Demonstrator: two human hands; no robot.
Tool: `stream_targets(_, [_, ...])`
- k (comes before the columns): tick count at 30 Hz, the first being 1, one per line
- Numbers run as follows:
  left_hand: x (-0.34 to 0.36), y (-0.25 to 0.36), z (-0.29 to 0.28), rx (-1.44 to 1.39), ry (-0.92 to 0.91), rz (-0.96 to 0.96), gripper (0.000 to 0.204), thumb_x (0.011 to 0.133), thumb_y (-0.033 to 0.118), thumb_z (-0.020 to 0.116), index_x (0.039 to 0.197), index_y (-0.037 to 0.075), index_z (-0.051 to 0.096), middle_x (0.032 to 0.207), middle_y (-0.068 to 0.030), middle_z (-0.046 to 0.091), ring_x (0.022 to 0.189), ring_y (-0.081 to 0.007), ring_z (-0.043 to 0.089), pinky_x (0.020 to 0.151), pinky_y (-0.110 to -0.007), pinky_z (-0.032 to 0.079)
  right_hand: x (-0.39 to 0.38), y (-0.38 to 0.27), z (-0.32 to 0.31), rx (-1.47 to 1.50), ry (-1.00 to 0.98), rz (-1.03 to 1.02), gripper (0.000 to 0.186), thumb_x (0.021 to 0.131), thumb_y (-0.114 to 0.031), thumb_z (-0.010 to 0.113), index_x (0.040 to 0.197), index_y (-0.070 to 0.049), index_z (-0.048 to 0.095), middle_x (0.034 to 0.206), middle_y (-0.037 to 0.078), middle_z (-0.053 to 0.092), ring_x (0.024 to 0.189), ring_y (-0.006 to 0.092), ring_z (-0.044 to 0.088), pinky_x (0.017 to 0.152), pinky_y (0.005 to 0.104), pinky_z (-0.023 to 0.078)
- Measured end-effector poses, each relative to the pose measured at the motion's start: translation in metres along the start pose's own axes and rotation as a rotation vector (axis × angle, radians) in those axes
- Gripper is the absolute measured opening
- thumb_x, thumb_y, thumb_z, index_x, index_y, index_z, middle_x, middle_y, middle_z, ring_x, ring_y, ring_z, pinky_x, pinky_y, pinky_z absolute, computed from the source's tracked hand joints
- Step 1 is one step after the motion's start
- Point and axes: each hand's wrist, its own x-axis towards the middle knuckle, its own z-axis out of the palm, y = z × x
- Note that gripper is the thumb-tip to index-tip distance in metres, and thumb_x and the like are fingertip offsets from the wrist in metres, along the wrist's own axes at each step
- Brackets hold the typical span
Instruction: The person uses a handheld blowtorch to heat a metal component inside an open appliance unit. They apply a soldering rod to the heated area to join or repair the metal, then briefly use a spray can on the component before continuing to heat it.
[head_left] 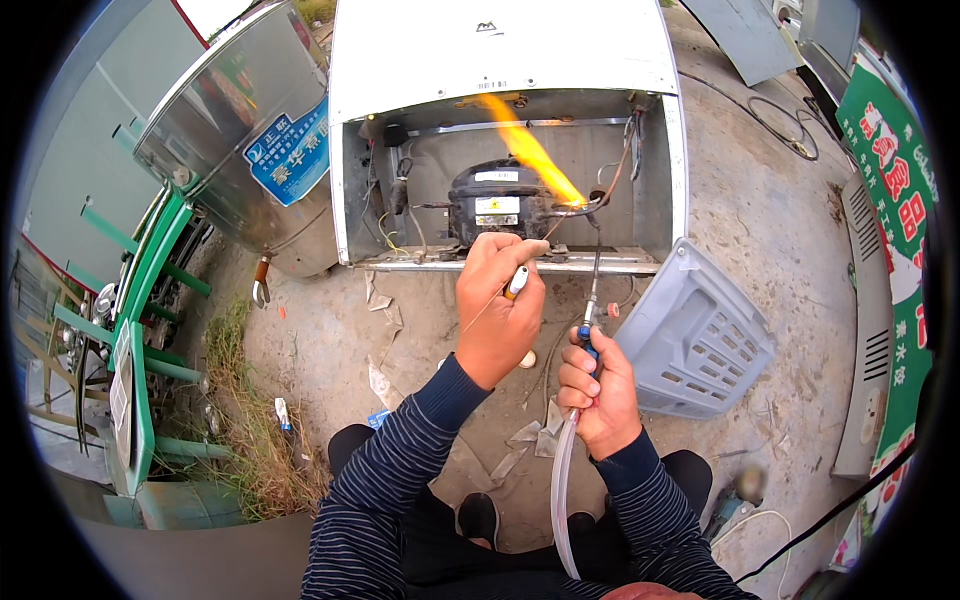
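My left hand [492, 312] is closed round a thin copper-coloured brazing rod [556, 228], whose far end reaches toward the flame. A small white and yellow object [517, 282], possibly a lighter, is also tucked in its fingers. My right hand [606, 392] grips the blue-valved handle of a gas torch [588, 330], its thin neck pointing up and away. From the handle a clear hose [561, 490] runs down toward me. Orange flame [535, 150] plays at a copper pipe [612, 192] beside a black compressor [485, 188]. The flame partly hides the heated joint.
The compressor sits in the open bay of a white appliance cabinet [500, 50]. A grey vented cover [700, 340] lies at right. A shiny metal drum [245, 130] and green metal frame [135, 400] stand left. A power tool [735, 505] and cable lie low right.
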Motion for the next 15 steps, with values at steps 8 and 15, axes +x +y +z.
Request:
stream_targets(8, [-0.004, 0.000, -0.003, 0.003, 0.002, -0.004, 0.024, 0.090, -0.009, 0.060, 0.108, -0.001, 0.072, 0.099, -0.0113, 0.063, 0.088, -0.0208, 0.060, 0.077, -0.031, 0.048, -0.001, 0.000, -0.001, 0.009, 0.001, -0.001, 0.021, 0.110, -0.031, 0.053, 0.108, -0.011, 0.061, 0.072, -0.005, 0.049, 0.049, 0.0046, 0.039, 0.041, 0.0210, 0.030])
stream_targets(15, [0.002, -0.003, 0.007, -0.018, -0.013, -0.014, 0.023, 0.090, -0.008, 0.059, 0.108, -0.001, 0.072, 0.099, -0.0107, 0.063, 0.086, -0.0191, 0.059, 0.074, -0.030, 0.047, -0.001, -0.001, -0.001, -0.004, 0.007, -0.006, 0.021, 0.109, -0.031, 0.053, 0.108, -0.011, 0.061, 0.073, -0.005, 0.049, 0.049, 0.0047, 0.039, 0.041, 0.0212, 0.030])
